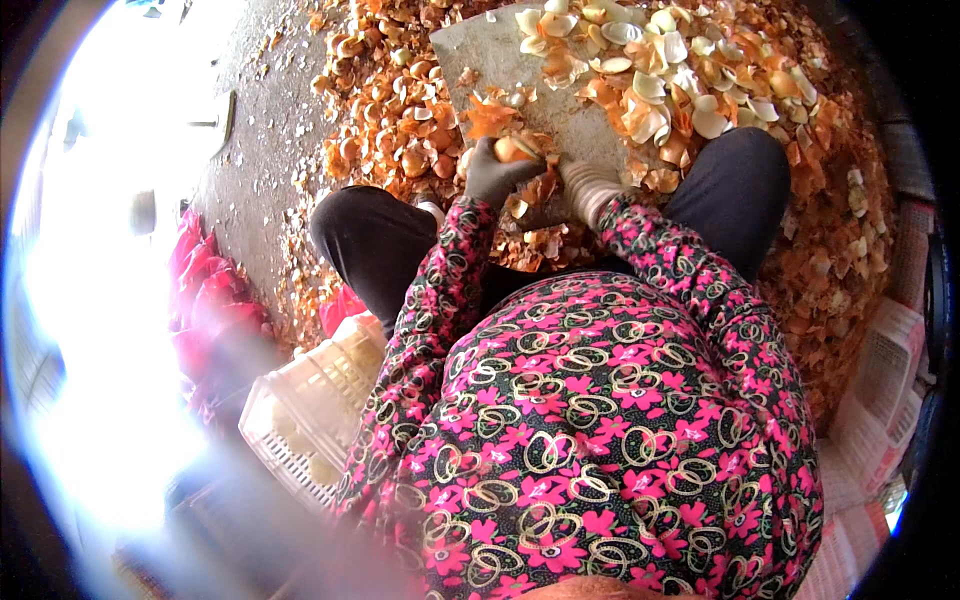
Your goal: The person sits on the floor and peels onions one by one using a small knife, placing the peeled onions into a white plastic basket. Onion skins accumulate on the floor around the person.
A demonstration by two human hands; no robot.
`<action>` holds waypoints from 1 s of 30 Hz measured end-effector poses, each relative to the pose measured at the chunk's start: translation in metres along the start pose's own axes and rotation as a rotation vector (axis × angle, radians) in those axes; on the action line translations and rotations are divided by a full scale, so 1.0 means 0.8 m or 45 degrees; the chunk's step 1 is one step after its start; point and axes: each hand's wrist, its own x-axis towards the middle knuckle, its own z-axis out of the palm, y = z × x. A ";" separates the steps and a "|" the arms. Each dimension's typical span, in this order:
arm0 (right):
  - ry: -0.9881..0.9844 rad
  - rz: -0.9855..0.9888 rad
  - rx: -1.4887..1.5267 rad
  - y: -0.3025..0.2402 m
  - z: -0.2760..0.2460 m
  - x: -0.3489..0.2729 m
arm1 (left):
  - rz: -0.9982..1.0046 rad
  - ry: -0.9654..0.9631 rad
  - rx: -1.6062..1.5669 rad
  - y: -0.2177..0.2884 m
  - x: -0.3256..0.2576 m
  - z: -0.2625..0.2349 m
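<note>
Your left hand (492, 178), in a grey glove, is closed around an onion (513, 150), which sits between your knees at the near edge of the peel heap. Your right hand (588, 185), in a pale striped glove, is just beside it; its fingers are too hidden for you to tell whether it grips anything.

Around you, largest first, a bank of brown onion skins (830, 250) spreads along your right side, past the knee. Your dark-trousered right knee (740, 180) and left knee (365, 230) hem in the workspace from both sides. Ahead lies a grey sheet (465, 60), its right part covered with pale peels (650, 85). Left of that sheet, a heap of onions (415, 145) mixed with skins crowds close to your left hand. Near your left hip stands a white slatted crate (310, 400), with what look like bright pink bags (205, 290) beyond it, though glare washes out that side. Smallest, loose orange skin scraps (490, 115) lie just beyond the onion.
</note>
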 end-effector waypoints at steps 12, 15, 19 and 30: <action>0.296 -0.072 1.976 0.038 -0.031 -0.039 | 0.294 -0.335 -0.400 0.054 -0.016 0.031; 0.375 -0.122 1.515 0.033 -0.046 -0.028 | 0.437 -0.173 0.408 0.016 0.000 0.023; 0.624 -0.055 0.631 0.000 -0.044 -0.020 | 0.271 -0.015 0.978 0.033 -0.001 0.034; 0.299 -0.062 0.728 0.008 -0.008 -0.035 | 0.106 -0.111 0.766 -0.002 -0.002 0.011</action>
